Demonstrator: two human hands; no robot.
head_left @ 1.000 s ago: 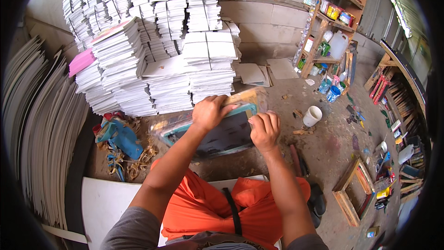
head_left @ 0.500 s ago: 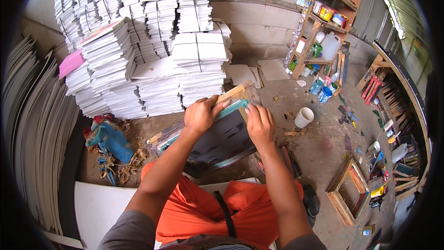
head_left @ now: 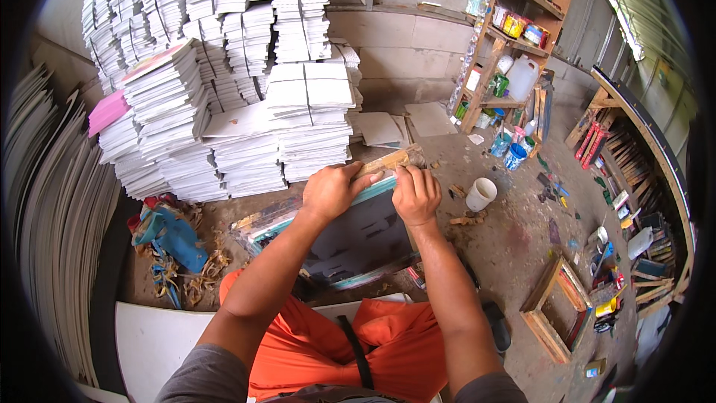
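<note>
Steadying best done evenly: screen-printing frame (head_left: 350, 233), below fingers (head_left: 426, 182), clasped at upper edge by left hand (head_left: 327, 192), right hand (head_left: 415, 198).

There are two hands (head_left: 327, 192), one framed dark panel (head_left: 354, 242), one wooden frame (head_left: 544, 334) lower right, one white bucket (head_left: 481, 195) right of centre.

Single head-mounted fisheye, upright, faces down and forward from above left hand (head_left: 327, 194) and right hand (head_left: 416, 195) at close range; orange trousers (head_left: 313, 343) at 6 o'clock
</note>
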